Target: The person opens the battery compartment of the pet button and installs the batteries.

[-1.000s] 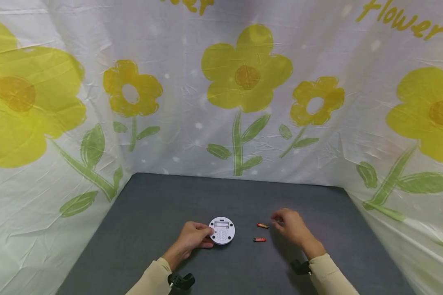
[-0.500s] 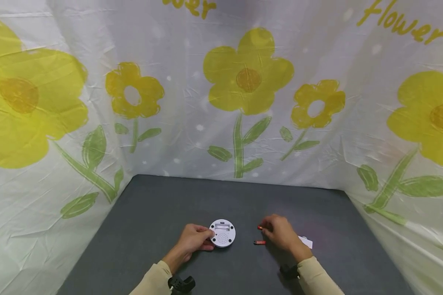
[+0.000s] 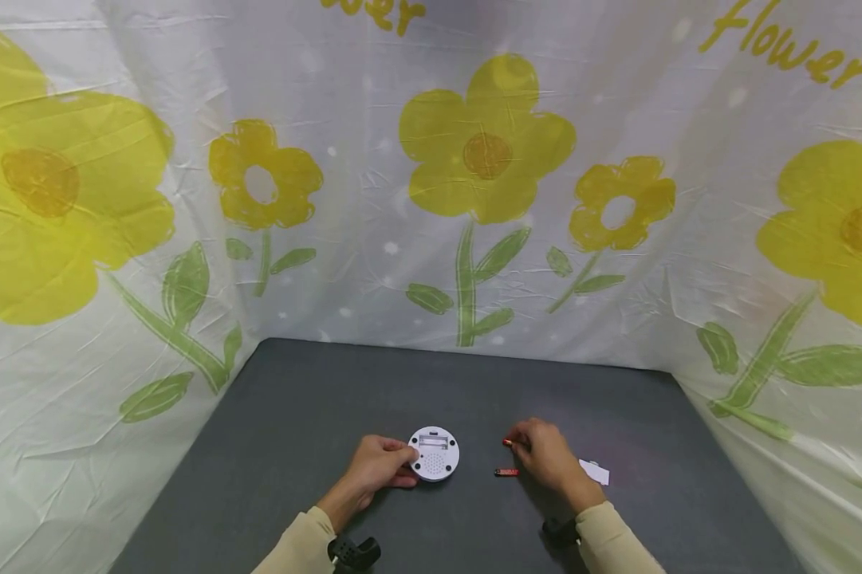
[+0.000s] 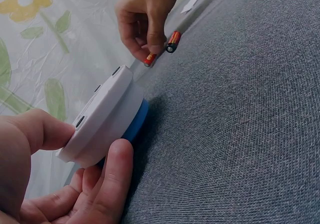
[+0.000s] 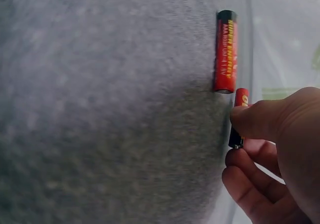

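My left hand (image 3: 375, 465) grips the edge of a round white device (image 3: 434, 462), thumb on its upper face and fingers beneath. That face carries an open battery compartment (image 3: 433, 442), a cluster of small holes and dark feet. In the left wrist view the device is tilted, and a blue part (image 4: 137, 121) shows on its underside. My right hand (image 3: 548, 456) pinches a red and black AAA battery (image 5: 242, 96) between thumb and fingers, its middle hidden by the thumb. Beside it, a second AAA battery (image 5: 226, 54) lies on the table.
A small flat white piece with a little tab (image 3: 594, 472) lies right of my right hand, partly behind the wrist. The dark grey table (image 3: 373, 383) is bordered by white curtains (image 3: 359, 263) printed with yellow flowers.
My right hand has moved left and down to the farther battery and now pinches it. The white piece has come into view beside the right wrist. The left hand keeps its hold.
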The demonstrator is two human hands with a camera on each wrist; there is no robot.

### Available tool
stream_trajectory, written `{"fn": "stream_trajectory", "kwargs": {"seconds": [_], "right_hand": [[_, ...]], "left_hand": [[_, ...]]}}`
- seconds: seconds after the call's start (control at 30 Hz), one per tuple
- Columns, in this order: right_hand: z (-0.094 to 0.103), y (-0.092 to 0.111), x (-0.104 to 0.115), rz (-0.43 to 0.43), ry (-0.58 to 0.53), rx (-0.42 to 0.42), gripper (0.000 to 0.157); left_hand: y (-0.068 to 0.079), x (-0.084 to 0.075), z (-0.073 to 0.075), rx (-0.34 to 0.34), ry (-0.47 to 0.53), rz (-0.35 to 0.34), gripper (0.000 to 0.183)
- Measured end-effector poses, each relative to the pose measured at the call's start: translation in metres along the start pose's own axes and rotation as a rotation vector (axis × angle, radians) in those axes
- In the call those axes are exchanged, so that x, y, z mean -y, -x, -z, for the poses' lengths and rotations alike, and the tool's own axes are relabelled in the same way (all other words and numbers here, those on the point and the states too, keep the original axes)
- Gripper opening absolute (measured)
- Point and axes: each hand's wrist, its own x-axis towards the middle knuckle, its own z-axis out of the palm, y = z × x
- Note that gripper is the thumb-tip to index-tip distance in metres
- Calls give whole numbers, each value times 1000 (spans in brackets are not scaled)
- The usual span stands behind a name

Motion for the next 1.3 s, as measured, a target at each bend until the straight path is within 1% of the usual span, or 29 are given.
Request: {"fn": "stream_trajectory", "kwargs": {"seconds": [0.13, 0.3, 0.5, 0.57, 0.63, 0.77, 0.9, 1.1, 1.3], "right_hand": [[6, -3, 2, 23, 4, -11, 15], [15, -10, 10, 75, 4, -41, 16], [26, -21, 28, 148, 24, -85, 17], [29, -25, 35, 167, 31, -88, 16], [32, -29, 42, 172, 32, -77, 15], [37, -37, 56, 146, 21, -22, 12], [38, -43, 69, 142, -5, 11, 13], [34, -48, 84, 150, -38, 49, 15], [24, -52, 96, 204, -40, 61, 13]], "left_hand": [[-1, 0, 0, -1, 1, 0, 26], [-1, 1, 0, -2, 6, -5, 25], [-1, 1, 0, -3, 8, -8, 25], [-1, 1, 0, -5, 4, -11, 25], [-1, 2, 0, -6, 3, -14, 25], [-2, 4, 0, -9, 0, -23, 26], [-1, 5, 0, -1, 9, -32, 26], [0, 2, 0, -6, 8, -26, 26], [0, 1, 1, 1, 5, -15, 28]]}}
